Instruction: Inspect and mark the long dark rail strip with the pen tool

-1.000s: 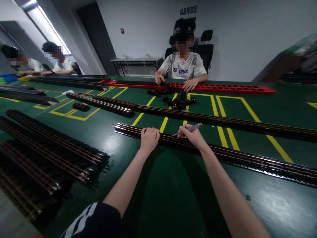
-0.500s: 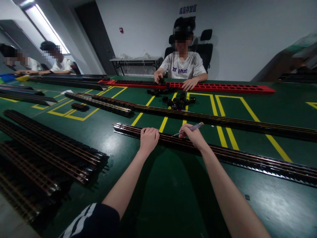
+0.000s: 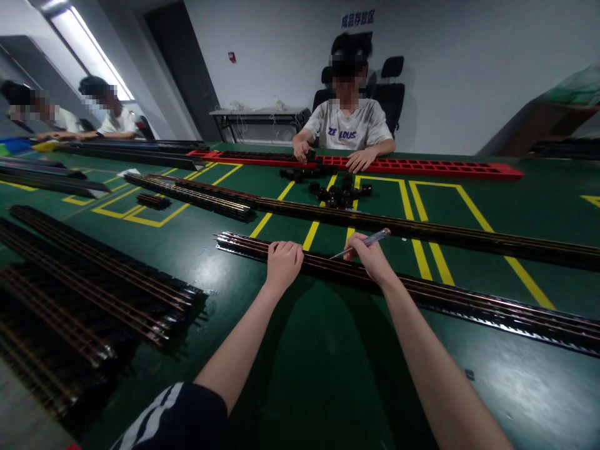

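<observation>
A long black rail with copper strips (image 3: 469, 303) lies across the green table in front of me. My left hand (image 3: 282, 262) rests on it with fingers curled down over its top, near its left end. My right hand (image 3: 370, 255) is closed on a thin screwdriver (image 3: 370, 239) with a clear handle; its tip points left and down at the rail between my hands.
A second long rail (image 3: 422, 228) lies beyond mine. Stacked rails (image 3: 84, 287) fill the left. A person across the table (image 3: 347, 125) handles small black parts (image 3: 340, 194) beside a red slotted strip (image 3: 422, 167). Two more people sit at far left.
My right hand has tilted the screwdriver slightly, its handle a little higher and further right. My left hand stays on the rail. The person opposite has lowered a hand to the red strip.
</observation>
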Demonstrator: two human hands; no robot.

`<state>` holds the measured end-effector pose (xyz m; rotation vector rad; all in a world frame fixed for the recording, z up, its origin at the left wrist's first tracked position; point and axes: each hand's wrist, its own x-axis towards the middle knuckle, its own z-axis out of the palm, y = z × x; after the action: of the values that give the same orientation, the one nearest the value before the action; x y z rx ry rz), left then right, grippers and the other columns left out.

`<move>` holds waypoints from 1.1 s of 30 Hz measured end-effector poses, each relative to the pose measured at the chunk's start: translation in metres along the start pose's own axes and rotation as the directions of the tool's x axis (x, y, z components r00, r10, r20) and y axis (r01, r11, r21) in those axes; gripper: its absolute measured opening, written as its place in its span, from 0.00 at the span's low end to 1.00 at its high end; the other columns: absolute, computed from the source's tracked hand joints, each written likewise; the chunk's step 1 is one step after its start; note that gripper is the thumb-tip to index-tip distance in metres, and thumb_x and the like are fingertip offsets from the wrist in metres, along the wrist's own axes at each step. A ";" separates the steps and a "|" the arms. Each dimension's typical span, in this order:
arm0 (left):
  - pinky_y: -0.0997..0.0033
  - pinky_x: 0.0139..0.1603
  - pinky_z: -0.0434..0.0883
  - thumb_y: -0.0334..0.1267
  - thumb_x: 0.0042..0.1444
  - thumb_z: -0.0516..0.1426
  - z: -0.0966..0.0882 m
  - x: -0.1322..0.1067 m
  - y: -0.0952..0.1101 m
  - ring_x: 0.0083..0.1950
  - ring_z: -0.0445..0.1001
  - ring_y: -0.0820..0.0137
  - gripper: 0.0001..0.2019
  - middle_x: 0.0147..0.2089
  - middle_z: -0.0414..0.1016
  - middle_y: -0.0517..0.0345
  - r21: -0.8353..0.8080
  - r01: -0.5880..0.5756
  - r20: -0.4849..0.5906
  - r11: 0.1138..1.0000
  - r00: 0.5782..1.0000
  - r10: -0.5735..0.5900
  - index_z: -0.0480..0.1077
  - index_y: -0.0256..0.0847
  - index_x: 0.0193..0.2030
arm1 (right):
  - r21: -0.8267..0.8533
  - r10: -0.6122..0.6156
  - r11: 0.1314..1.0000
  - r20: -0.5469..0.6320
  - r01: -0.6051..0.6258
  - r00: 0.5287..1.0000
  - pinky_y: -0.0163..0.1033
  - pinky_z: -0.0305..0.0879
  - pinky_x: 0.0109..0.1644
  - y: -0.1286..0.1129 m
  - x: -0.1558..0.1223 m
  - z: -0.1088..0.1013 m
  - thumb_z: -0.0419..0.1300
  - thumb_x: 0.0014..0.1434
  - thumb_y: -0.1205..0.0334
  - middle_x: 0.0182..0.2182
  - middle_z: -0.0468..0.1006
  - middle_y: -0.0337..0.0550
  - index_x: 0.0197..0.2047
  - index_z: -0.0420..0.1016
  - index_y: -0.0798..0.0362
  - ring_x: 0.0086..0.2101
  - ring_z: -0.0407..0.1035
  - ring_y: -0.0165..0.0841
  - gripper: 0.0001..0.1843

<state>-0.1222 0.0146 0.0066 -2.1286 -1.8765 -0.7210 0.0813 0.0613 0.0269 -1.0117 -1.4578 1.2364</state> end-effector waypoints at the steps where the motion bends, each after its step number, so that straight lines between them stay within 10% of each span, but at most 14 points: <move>1: 0.58 0.53 0.59 0.36 0.64 0.43 0.000 0.000 0.000 0.44 0.72 0.64 0.17 0.39 0.79 0.56 0.001 -0.002 0.004 1.000 1.000 0.002 0.72 0.42 0.37 | 0.000 0.000 1.000 0.001 0.000 1.000 0.34 0.64 0.27 0.000 0.000 0.000 0.56 0.49 0.57 0.16 0.69 0.35 0.20 0.67 0.52 0.20 0.66 0.28 0.11; 14: 0.57 0.60 0.56 0.38 0.64 0.45 0.001 -0.010 0.040 0.53 0.71 0.64 0.15 0.50 0.76 0.53 -0.057 -0.204 0.004 0.977 0.979 0.205 0.71 0.40 0.47 | -0.008 -0.016 1.000 -0.014 0.016 1.000 0.34 0.62 0.26 -0.003 -0.001 0.002 0.56 0.50 0.57 0.15 0.68 0.35 0.19 0.66 0.52 0.19 0.65 0.28 0.12; 33: 0.57 0.58 0.56 0.36 0.64 0.43 0.003 -0.002 0.032 0.48 0.72 0.65 0.16 0.45 0.78 0.54 -0.068 -0.072 0.058 0.995 0.995 0.076 0.72 0.40 0.42 | -0.145 -0.047 0.988 -0.016 0.045 0.999 0.36 0.63 0.31 -0.008 -0.004 0.006 0.55 0.54 0.55 0.16 0.71 0.36 0.20 0.67 0.52 0.22 0.68 0.30 0.14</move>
<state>-0.0907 0.0094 0.0080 -2.2723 -1.8160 -0.7192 0.0763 0.0552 0.0344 -1.0773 -1.5654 1.0977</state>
